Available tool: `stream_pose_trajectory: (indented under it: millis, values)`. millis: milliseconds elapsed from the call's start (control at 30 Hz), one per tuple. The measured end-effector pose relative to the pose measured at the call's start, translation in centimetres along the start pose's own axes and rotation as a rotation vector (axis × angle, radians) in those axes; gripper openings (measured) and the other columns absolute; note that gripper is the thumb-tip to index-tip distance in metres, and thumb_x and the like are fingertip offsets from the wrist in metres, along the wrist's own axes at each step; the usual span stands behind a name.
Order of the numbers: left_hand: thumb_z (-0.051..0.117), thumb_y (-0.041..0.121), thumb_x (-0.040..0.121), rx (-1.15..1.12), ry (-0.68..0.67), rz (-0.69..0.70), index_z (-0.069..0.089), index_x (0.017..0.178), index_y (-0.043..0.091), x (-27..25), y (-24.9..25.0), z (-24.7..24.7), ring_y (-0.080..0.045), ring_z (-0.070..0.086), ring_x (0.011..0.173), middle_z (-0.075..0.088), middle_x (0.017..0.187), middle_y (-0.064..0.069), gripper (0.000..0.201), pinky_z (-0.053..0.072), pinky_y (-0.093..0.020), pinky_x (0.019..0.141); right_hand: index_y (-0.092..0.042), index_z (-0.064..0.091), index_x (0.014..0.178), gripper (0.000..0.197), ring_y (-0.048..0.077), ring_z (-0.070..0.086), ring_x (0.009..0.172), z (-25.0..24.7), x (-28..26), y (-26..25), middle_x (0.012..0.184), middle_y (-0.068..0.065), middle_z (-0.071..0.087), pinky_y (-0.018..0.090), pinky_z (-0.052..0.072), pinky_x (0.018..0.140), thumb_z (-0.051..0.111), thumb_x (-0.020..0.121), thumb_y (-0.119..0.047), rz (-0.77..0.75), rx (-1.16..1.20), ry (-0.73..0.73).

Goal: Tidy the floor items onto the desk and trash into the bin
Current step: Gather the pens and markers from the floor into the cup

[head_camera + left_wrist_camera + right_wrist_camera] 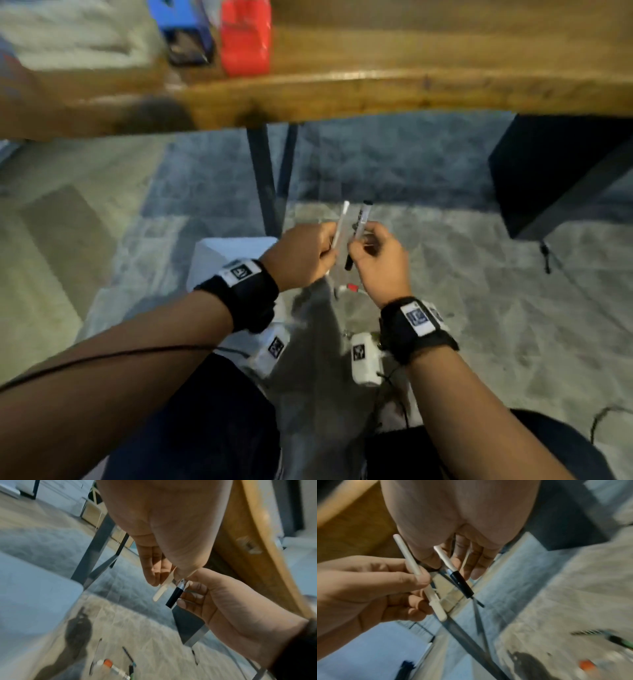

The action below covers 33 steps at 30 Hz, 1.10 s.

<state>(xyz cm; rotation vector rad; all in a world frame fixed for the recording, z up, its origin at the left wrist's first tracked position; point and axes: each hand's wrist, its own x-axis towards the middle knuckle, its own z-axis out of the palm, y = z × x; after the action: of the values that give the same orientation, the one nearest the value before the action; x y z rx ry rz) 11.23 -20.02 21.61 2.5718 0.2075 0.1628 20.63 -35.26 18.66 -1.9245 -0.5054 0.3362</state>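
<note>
I crouch before the wooden desk (411, 89). My left hand (323, 241) pinches a thin white pen (340, 226), which points up toward the desk. Close on its right, my right hand (364, 245) grips a marker (359, 226) with black ends. The two hands almost touch. In the left wrist view the white pen (160, 593) and the marker's black cap (173, 598) hang side by side. In the right wrist view the left hand's fingers (412, 580) curl round the white pen (419, 577) beside the black-capped marker (462, 586).
An orange-capped marker (109, 664) and several pens (127, 654) lie on the grey rug (479, 308) below my hands. A white bin (219, 255) stands at my left. A red pack (245, 37) and a blue box (185, 31) are on the desk. A black box (555, 164) sits underneath at right.
</note>
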Motion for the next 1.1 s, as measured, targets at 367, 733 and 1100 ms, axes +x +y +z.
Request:
stream_pose_trajectory:
  millis: [367, 733, 1100]
  values:
    - [0.063, 0.023, 0.098, -0.054, 0.577, 0.071, 0.051, 0.086, 0.017, -5.8, 6.4, -21.0, -0.008, 0.048, 0.057, 0.052, 0.066, 0.003, 0.018, 0.043, -0.033, 0.056, -0.023, 0.07, 0.105, 0.014, 0.015, 0.06, 0.072, -2.4, 3.4, -25.9, 0.081, 0.005, 0.06, 0.037, 0.053, 0.068, 0.07, 0.097, -0.011, -0.502, 0.332, -0.153]
    - [0.071, 0.02, 0.088, 0.171, 0.709, -0.192, 0.069, 0.096, 0.017, 7.6, 6.5, -39.3, -0.024, 0.067, 0.093, 0.072, 0.094, -0.002, 0.009, 0.055, -0.036, 0.08, -0.015, 0.064, 0.094, 0.008, 0.009, 0.042, 0.045, 1.6, 13.9, -29.1, 0.068, 0.002, 0.058, 0.022, 0.03, 0.039, 0.059, 0.1, -0.014, -0.175, 0.613, 0.053]
    - [0.077, 0.043, 0.081, 0.356, 0.557, -0.437, 0.057, 0.068, 0.013, 14.4, 1.6, -35.3, -0.033, 0.068, 0.088, 0.071, 0.089, -0.01, 0.039, 0.048, -0.031, 0.067, -0.025, 0.07, 0.097, 0.013, 0.015, 0.062, 0.072, 2.2, 13.4, -28.6, 0.084, 0.01, 0.07, 0.038, 0.052, 0.069, 0.063, 0.086, -0.027, -0.32, 0.402, 0.056]
